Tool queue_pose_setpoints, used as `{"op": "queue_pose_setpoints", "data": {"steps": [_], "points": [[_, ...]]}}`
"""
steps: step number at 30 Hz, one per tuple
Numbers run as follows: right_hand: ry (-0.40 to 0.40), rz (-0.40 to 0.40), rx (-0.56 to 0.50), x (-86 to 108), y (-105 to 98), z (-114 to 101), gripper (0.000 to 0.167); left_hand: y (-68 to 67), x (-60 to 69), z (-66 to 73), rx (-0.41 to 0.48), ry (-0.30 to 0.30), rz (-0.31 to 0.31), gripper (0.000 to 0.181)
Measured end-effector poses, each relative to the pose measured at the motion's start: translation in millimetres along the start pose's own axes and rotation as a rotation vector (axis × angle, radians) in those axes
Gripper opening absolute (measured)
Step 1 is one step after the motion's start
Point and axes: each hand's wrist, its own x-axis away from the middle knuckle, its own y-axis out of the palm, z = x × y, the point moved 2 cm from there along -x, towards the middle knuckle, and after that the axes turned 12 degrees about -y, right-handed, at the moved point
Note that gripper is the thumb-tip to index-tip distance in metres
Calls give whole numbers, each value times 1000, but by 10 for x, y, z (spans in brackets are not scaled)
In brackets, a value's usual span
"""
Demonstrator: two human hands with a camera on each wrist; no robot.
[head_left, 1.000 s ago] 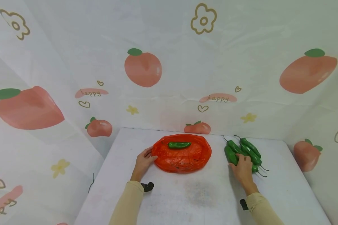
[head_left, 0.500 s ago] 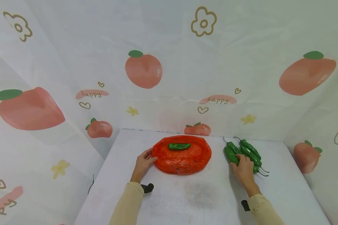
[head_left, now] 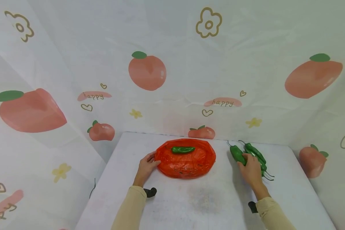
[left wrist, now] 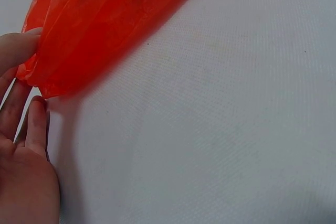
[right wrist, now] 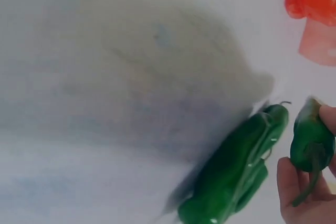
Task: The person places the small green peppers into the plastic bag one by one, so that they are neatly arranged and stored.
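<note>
A red plastic bag [head_left: 187,163] lies spread open like a shallow bowl on the white table, with one green pepper [head_left: 183,149] in it. My left hand [head_left: 146,166] pinches the bag's left edge, thumb on one side and fingers on the other, as the left wrist view shows. At the right, my right hand [head_left: 251,169] is at several long green peppers [head_left: 255,151] with thin curved stems. In the right wrist view its thumb and fingers grip one green pepper [right wrist: 311,142], just apart from the pile [right wrist: 228,169]. Part of the pile is hidden behind the hand.
The white table [head_left: 189,207] ends at a pale curtain [head_left: 178,105] printed with peaches, which stands at the back and both sides. Dark pieces show beside both wrists, a left one [head_left: 150,192] and a right one [head_left: 252,207].
My right hand has shifted slightly right and taken hold of a pepper, drawing it from the pile's left side. My left hand and the bag stay where they were.
</note>
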Motion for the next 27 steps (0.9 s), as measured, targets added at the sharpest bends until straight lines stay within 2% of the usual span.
{"op": "queue_pose_setpoints", "data": {"steps": [6, 13, 22, 27], "points": [[-35, -22, -26, -77, -129, -86, 44, 4, 3, -2, 1, 11, -15, 58], [-52, -34, -47, -177, -266, -249, 46, -12, -65, -66, 6, -18, -10, 57], [-137, 5, -89, -263, -363, -412, 43, -10, -65, -66, -9, -2, -14, 59], [-126, -14, -117, -311, -383, -483, 43, -14, -63, -64, -5, -5, -15, 59]]}}
